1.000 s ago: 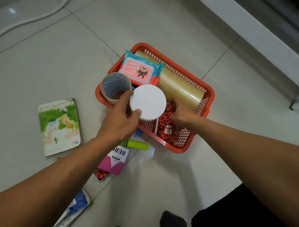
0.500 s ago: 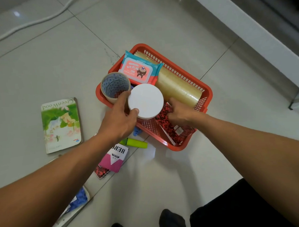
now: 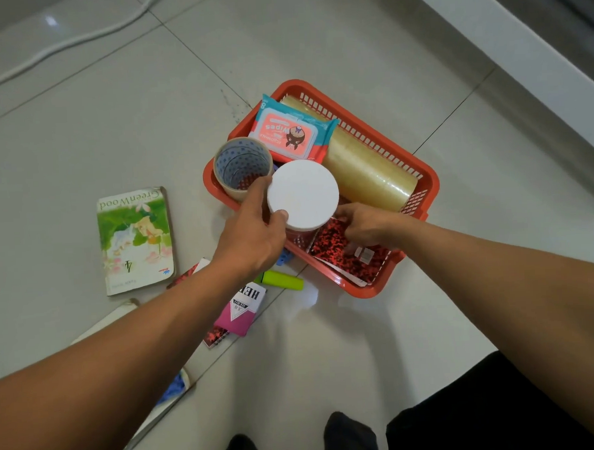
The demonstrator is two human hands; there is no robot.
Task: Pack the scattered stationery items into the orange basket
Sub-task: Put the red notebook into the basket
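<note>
The orange basket (image 3: 423, 182) sits on the tiled floor. Inside lie a long clear tape roll (image 3: 368, 169), a wipes pack (image 3: 290, 131), an upright tape ring (image 3: 242, 166) and a red patterned notebook (image 3: 337, 248). My left hand (image 3: 252, 235) grips a round white-lidded container (image 3: 302, 194) above the basket's near-left side. Inside the basket, my right hand (image 3: 367, 223) presses on the red notebook. On the floor lie a green highlighter (image 3: 282, 280), a pink Hero box (image 3: 243, 308) and a second red notebook (image 3: 215, 337).
A GreenWood booklet (image 3: 134, 240) lies left of the basket. Another book with a blue object (image 3: 170, 392) sits at the lower left. A white cable (image 3: 59, 46) runs along the far floor. A white ledge (image 3: 505, 49) borders the right. My feet (image 3: 345, 437) are below.
The white-lidded container has shifted slightly in my left hand over the basket. My right hand has pushed the red notebook flatter into the basket's near corner.
</note>
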